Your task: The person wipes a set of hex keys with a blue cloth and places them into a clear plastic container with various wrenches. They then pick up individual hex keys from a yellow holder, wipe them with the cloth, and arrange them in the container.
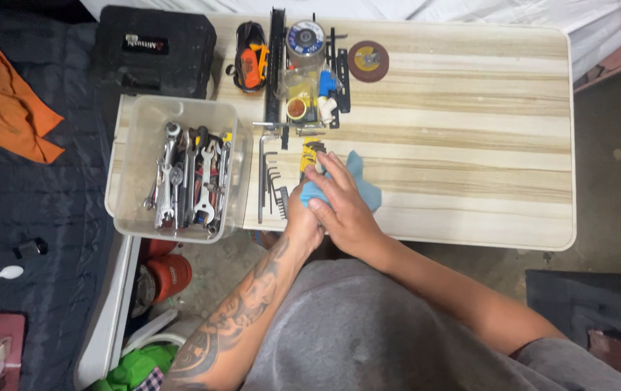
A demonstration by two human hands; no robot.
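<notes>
Both hands meet at the front edge of a light wooden table (470, 130). My right hand (343, 206) presses a blue cloth (364, 188) around a yellow-and-black tool (312, 153), whose far end sticks out past the fingers. Partly hidden beneath the right one, my left hand (301, 217) grips the near end of that tool. A row of hex keys (273, 185) lies just left of the hands.
A clear plastic bin (133, 166) of wrenches overhangs the table's left end. A black tool case (154, 51) sits behind it. Cutting discs (368, 60), a tape measure (251, 65) and black rails lie at the table's back. An orange cloth (10, 94) lies far left.
</notes>
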